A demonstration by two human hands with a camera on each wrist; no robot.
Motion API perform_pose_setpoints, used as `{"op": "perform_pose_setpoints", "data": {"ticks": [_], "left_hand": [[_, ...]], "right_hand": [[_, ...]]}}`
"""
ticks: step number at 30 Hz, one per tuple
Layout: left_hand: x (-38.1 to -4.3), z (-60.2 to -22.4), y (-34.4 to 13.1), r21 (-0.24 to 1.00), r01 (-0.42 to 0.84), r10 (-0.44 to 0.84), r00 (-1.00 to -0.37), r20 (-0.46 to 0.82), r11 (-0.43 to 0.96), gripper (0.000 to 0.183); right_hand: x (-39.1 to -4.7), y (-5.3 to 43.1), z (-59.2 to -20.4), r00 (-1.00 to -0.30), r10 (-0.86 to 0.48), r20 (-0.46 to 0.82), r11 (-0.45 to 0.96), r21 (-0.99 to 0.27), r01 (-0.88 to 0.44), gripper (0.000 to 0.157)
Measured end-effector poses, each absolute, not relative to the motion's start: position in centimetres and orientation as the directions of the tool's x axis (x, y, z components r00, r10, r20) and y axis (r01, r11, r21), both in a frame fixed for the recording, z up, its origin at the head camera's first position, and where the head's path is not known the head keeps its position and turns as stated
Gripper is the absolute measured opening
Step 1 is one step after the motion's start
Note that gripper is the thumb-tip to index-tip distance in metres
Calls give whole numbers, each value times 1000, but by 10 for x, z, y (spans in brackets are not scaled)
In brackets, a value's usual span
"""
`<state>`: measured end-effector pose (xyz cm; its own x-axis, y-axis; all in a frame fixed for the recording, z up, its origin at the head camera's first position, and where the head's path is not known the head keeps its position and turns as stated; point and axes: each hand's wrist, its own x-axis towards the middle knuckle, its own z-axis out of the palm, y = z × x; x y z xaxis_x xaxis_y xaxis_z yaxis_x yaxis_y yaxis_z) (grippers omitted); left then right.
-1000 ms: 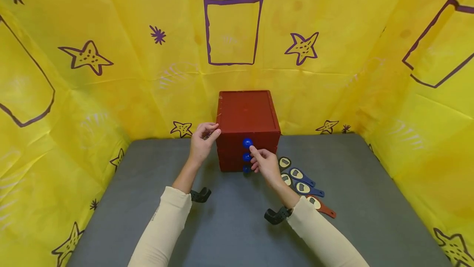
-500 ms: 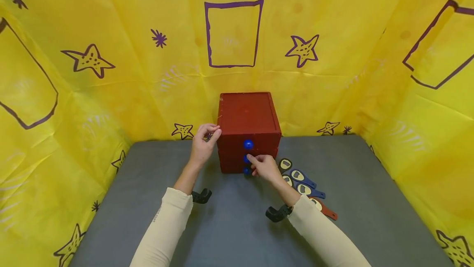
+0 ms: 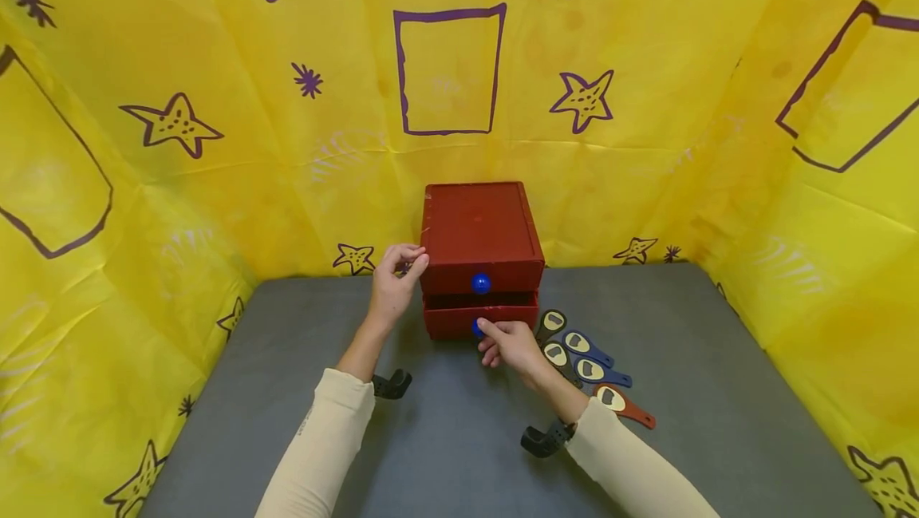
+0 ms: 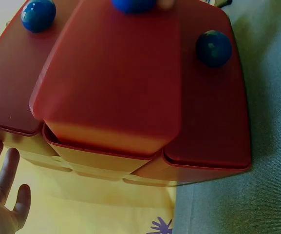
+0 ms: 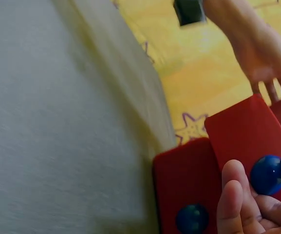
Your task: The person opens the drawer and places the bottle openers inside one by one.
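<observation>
A small red chest of drawers point(image 3: 479, 221) stands on the grey table against the yellow backdrop. Its middle drawer point(image 3: 447, 320) juts out partway, showing a dark gap below the top drawer. My right hand point(image 3: 515, 347) pinches that drawer's round blue knob point(image 5: 267, 175) between thumb and fingers. At the chest's upper left front corner, my left hand point(image 3: 392, 288) rests its fingertips on the side, fingers loosely extended. The top knob point(image 3: 481, 283) is uncovered, and the bottom knob point(image 5: 192, 218) shows in the right wrist view.
Several flat bottle openers lie right of the chest, among them a blue bottle opener point(image 3: 593, 371) and a red bottle opener point(image 3: 626, 406). Yellow cloth walls point(image 3: 330, 199) with purple drawings enclose the table point(image 3: 445, 454) at the back and sides.
My right hand has gone from beside the top knob down to the middle one and pulled the middle drawer out toward me. The left hand has stayed at the corner.
</observation>
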<state>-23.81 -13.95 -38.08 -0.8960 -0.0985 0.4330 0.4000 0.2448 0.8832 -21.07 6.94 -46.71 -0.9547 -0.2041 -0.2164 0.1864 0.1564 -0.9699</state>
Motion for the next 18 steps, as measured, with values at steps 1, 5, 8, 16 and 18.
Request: {"op": "perform_pose_setpoints", "data": {"ticks": [1,5,8,16,18], "left_hand": [[-238,-381,-140,882,401,-102,-895,435,246,20],[-238,-381,-141,877,415,-107,-887,450,244,19],[-239,-382,-140,875,423,-100,-885,455,235,20],[-238,-383,-140,870,437,-105,-877,468,226,19],[-238,-384,-140,868,441,-104,-876,472,228,19]], "right_hand": [[-205,71,-467,-953,-210,-217,159,-970,185,47],[-182,77,-466,-946,-243,-215,154,-971,182,47],[-165,82,-465,-942,-263,-207,143,-974,174,46],[-128,86,-463,-929,-320,-186,155,-978,142,44],[-120,86,-463,-927,-325,-190,157,-977,145,44]]}}
